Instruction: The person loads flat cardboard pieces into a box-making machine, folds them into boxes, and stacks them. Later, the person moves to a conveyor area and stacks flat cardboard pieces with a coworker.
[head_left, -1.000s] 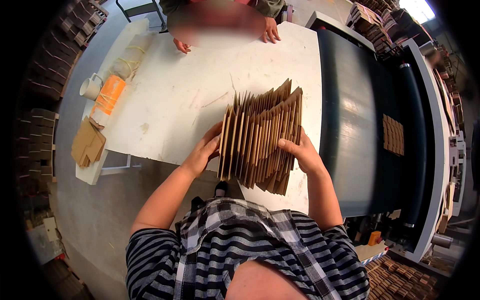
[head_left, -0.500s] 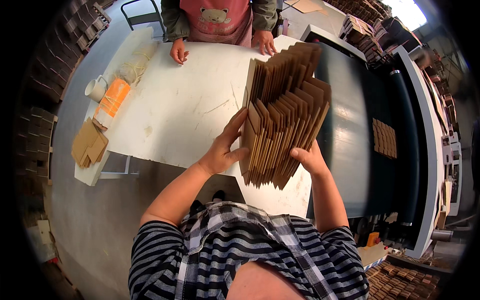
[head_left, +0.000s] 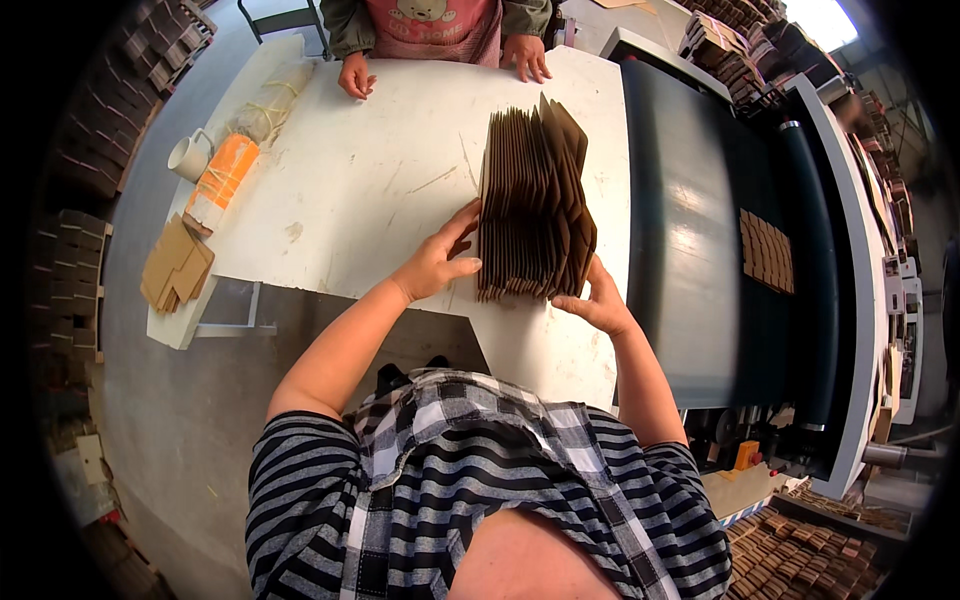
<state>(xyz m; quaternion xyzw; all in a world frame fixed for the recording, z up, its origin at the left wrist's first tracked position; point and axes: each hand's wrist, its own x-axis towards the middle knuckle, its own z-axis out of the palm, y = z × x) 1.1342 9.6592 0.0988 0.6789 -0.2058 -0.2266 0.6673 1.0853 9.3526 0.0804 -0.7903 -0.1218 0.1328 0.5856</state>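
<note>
Head view, looking down on a white worktable (head_left: 380,170). A stack of flat brown cardboard blanks (head_left: 535,205) stands on edge on the table's right part, fanned slightly at its far end and close beside the dark conveyor belt (head_left: 690,220) that borders the table on the right. The left hand (head_left: 440,258) presses against the stack's near left face, fingers spread with the thumb pointing toward the near edge of the blanks. The right hand (head_left: 598,303) meets the stack's near right corner, its fingers held together and curled under the lower edge; whether they pinch single blanks cannot be told. On the belt, well to the right of the stack, lies a small group of flattened brown blanks (head_left: 768,250). At the table's left edge, far from the stack, sit a white mug (head_left: 186,157), an orange wrapped bundle (head_left: 224,178) and loose folded cardboard pieces (head_left: 176,264). At the table's far edge, beyond the stack, another person's two hands (head_left: 355,78) rest on the surface.
</note>
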